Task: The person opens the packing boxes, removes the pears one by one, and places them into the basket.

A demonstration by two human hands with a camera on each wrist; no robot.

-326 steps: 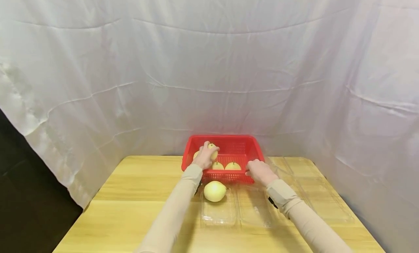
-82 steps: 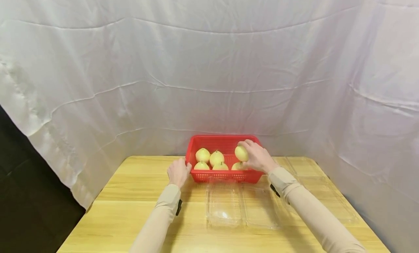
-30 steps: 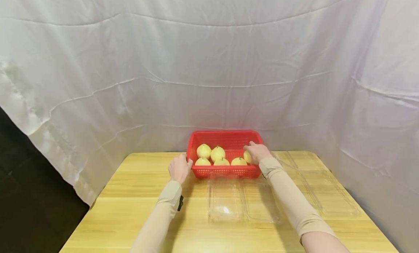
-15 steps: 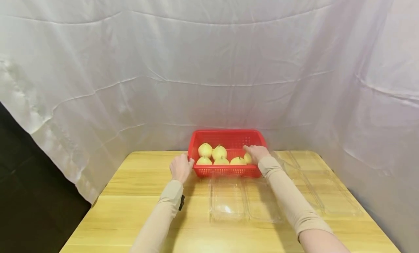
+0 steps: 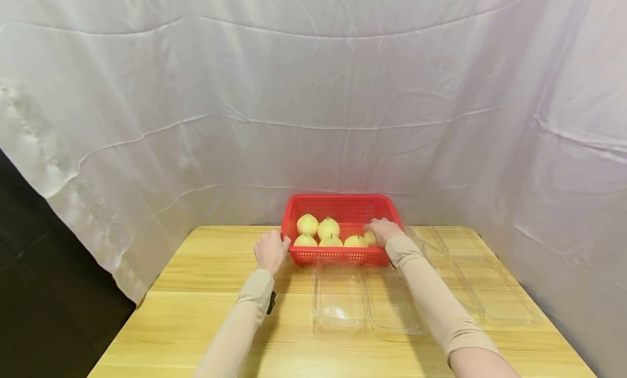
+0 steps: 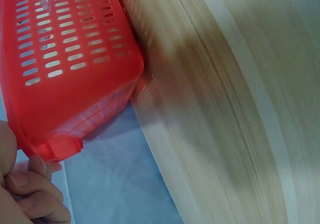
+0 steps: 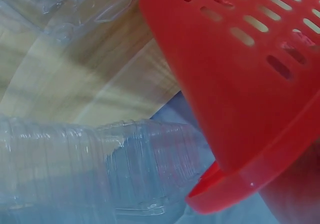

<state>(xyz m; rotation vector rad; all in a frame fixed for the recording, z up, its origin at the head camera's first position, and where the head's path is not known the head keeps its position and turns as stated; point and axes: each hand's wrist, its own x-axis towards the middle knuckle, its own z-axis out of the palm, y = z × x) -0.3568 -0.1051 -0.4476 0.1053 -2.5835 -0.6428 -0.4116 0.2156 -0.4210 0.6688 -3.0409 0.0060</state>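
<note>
A red plastic basket (image 5: 343,256) stands at the back of the table with several pale yellow pears (image 5: 329,228) inside. My left hand (image 5: 270,251) holds the basket's left front corner. In the left wrist view its curled fingers (image 6: 35,189) are at the basket's rim (image 6: 59,149). My right hand (image 5: 385,230) reaches over the right side into the basket, its fingers around a pear (image 5: 369,238) at the front right, which it partly covers. The right wrist view shows the basket wall (image 7: 225,84); the fingers and pear are hidden there.
Clear plastic containers lie in front of the basket, one at left (image 5: 340,302) and one beside it (image 5: 393,302). More clear containers (image 5: 495,285) lie on the right of the wooden table (image 5: 196,318). A pale curtain (image 5: 313,95) hangs behind.
The pear lying on a clear container is gone from there. My left hand went from a pear to the basket's corner; my right hand lowered a pear into the front right, now nudged slightly left.
</note>
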